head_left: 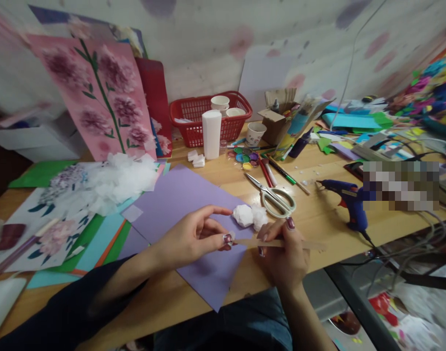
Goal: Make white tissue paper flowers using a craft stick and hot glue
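Note:
My right hand (286,251) is closed round a slim, pale wooden stick (314,245), held level and blurred at its right end. The stick's darker tip points at my left hand (195,231). Thumb and finger of that hand pinch a small whitish scrap of tissue paper (231,237), right at the tip; the left index finger stretches forward. Two crumpled white paper balls, one compact (242,215) and one looser (260,217), sit just beyond my hands. Beneath my left hand lies a purple paper sheet (211,273). Cream-handled scissors (277,201) rest behind the balls.
To the right lies a blue glue gun (341,192) among cables. Behind stand a red basket (193,131), a white roll (211,136) and a paper cup (256,134). White tissue petals (120,180) are heaped at left, below a pink flower picture (98,97).

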The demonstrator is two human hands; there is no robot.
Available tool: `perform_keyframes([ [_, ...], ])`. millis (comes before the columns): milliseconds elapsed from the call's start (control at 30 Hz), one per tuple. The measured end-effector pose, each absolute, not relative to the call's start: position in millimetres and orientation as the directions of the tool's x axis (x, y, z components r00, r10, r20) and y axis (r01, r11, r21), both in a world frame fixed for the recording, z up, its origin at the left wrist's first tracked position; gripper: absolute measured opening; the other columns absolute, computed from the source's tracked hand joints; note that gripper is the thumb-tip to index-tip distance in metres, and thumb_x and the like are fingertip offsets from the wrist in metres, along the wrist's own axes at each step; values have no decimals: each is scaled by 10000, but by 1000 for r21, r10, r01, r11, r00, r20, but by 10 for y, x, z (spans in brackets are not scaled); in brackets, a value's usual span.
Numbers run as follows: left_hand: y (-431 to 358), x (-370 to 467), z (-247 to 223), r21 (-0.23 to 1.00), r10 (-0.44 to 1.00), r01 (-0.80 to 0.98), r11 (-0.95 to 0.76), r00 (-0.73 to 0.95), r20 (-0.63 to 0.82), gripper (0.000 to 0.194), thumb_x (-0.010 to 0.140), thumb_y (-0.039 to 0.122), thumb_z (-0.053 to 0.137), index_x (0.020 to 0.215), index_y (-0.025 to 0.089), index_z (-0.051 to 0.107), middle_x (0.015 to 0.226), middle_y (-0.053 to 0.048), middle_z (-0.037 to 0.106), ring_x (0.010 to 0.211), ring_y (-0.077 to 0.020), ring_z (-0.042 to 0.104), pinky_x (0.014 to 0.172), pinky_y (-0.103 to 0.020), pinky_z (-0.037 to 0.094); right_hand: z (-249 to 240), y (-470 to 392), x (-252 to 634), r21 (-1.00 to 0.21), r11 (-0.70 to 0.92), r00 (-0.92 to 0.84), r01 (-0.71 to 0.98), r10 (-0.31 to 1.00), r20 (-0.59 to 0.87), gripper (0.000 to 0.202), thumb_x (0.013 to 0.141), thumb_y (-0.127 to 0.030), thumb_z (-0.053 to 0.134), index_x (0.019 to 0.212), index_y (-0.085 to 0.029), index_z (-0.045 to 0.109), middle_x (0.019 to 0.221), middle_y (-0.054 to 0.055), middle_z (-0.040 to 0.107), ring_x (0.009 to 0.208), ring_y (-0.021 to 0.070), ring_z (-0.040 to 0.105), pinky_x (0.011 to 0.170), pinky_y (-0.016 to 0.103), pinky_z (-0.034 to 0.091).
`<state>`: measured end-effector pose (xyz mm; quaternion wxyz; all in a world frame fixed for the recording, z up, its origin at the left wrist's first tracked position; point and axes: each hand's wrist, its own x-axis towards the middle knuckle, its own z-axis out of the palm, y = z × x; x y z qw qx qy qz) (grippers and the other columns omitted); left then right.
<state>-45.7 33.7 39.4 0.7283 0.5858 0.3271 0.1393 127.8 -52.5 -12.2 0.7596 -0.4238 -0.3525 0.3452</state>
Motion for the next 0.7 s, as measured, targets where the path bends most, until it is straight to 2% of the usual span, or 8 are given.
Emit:
perform_keyframes([
  [267, 311, -396, 381, 947, 655, 189, 259, 686, -316, 497, 734, 201, 748, 1191, 160, 556, 836, -28, 748, 813, -144, 696, 786, -271, 520, -91, -578, 1301, -856, 443, 557, -265, 795, 239, 450, 958, -387, 470, 578, -193, 612, 442, -22, 507, 386, 106, 488, 440, 256, 385],
  [400, 285, -328, 372, 968, 709, 170, 187, 658, -252, 471, 695, 188, 760, 1130, 149, 585, 828, -9, 709, 765, -135, 688, 780, -290, 553, -99, -684, 1426, -891, 437, 650, -125, 715, 260, 457, 932, -447, 513, 566, -190, 609, 432, -21, 508, 386, 113, 495, 430, 256, 387],
  [500, 271, -230, 327, 984, 746, 170, 49, 649, -149, 451, 701, 186, 745, 1121, 142, 586, 825, 3, 676, 746, -132, 687, 781, -302, 569, -175, -746, 1521, -953, 296, 675, 70, 690, 263, 508, 925, -538, 498, 585, -182, 624, 446, -3, 549, 404, 125, 516, 432, 261, 399],
  [600, 267, -112, 256, 975, 734, 171, -142, 679, -12, 453, 751, 176, 700, 1179, 148, 554, 839, -13, 702, 784, -149, 703, 813, -321, 576, -258, -771, 1566, -967, 172, 695, 187, 673, 254, 521, 945, -545, 461, 615, -179, 629, 488, 2, 586, 444, 122, 540, 475, 255, 420],
  [667, 279, -47, 190, 906, 708, 198, -375, 692, 142, 479, 773, 144, 680, 1226, 162, 526, 848, -18, 731, 790, -151, 705, 820, -318, 569, -284, -771, 1575, -968, 137, 702, 212, 668, 248, 504, 955, -526, 456, 633, -178, 629, 505, -3, 593, 456, 114, 541, 489, 244, 421],
  [700, 291, -24, 151, 827, 668, 205, -523, 701, 249, 473, 787, 128, 669, 1234, 170, 521, 854, -18, 741, 790, -149, 703, 817, -312, 563, -285, -770, 1578, -970, 132, 704, 205, 668, 240, 499, 956, -520, 456, 636, -178, 625, 502, -6, 588, 453, 110, 536, 483, 238, 417],
])
